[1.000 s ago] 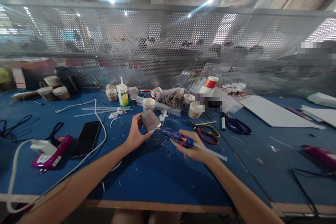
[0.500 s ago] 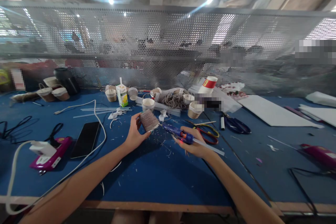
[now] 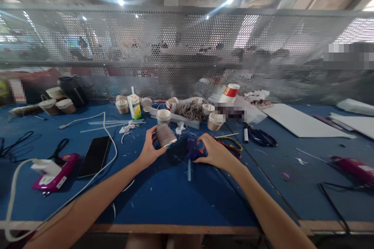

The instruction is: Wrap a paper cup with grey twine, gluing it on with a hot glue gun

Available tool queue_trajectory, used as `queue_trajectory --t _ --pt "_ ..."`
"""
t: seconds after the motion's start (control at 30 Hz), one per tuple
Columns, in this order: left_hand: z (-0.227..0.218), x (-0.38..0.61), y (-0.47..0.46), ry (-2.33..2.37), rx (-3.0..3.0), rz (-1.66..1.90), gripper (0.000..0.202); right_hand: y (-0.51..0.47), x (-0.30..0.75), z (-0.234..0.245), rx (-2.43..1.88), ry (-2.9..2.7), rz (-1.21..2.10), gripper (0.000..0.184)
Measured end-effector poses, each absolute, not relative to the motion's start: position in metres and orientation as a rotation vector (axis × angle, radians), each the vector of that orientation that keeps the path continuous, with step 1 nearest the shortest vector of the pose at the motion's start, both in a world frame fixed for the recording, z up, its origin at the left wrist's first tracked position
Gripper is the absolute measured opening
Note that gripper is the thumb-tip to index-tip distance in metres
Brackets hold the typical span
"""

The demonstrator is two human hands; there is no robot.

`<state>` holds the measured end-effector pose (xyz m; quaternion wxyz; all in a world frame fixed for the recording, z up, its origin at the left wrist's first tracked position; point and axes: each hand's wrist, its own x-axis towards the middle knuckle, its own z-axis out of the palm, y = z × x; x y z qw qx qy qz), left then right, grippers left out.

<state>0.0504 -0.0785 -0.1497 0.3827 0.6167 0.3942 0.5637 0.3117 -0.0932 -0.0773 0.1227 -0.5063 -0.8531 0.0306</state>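
My left hand (image 3: 150, 149) grips a small cup (image 3: 165, 135) wrapped in brown-grey twine. The cup is tilted, its pale edge facing lower right. To its right, a blue hot glue gun (image 3: 192, 148) is at the table surface, with a clear glue stick (image 3: 189, 170) projecting from its back towards me. My right hand (image 3: 214, 151) curves around the gun's orange trigger side, thumb and fingers apart; it looks loose rather than gripping. Part of the gun is hidden by my fingers.
Behind lie a twine heap (image 3: 191, 112), several paper cups (image 3: 163, 116) and a drink carton (image 3: 134, 106). Scissors (image 3: 260, 137) and a white board (image 3: 304, 120) are right. A phone (image 3: 95, 156), white cable (image 3: 116, 148) and purple power strip (image 3: 55, 173) are left. A perforated metal screen (image 3: 175, 54) stands behind.
The glue gun has swung from pointing at the cup to pointing away from me, and has come down to the table. My right hand has loosened around it. My left hand keeps the cup.
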Motion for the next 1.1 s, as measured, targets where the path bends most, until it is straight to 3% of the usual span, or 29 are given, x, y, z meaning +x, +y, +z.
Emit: queue_trajectory --t 0.1,0.27,0.37,0.8,1.1 --pt "-0.152 0.051 -0.077 1.006 1.568 1.427 0.075 -0.099 0.313 -0.068 -1.3 -2.398 0.161 0.053" --pt "-0.155 0.051 -0.075 1.064 1.591 1.417 0.075 -0.11 0.301 -0.069 -0.876 -2.27 0.607 0.025" --pt "-0.155 0.051 -0.075 1.047 1.593 1.416 0.077 -0.114 0.292 -0.079 -0.723 -2.246 0.832 0.018" --pt "-0.15 0.052 -0.079 1.032 1.607 1.389 0.074 -0.11 0.287 -0.088 -0.85 -2.34 0.923 0.024" --pt "-0.146 0.053 -0.082 1.005 1.559 1.37 0.076 -0.11 0.283 -0.088 -0.884 -1.855 1.196 0.031"
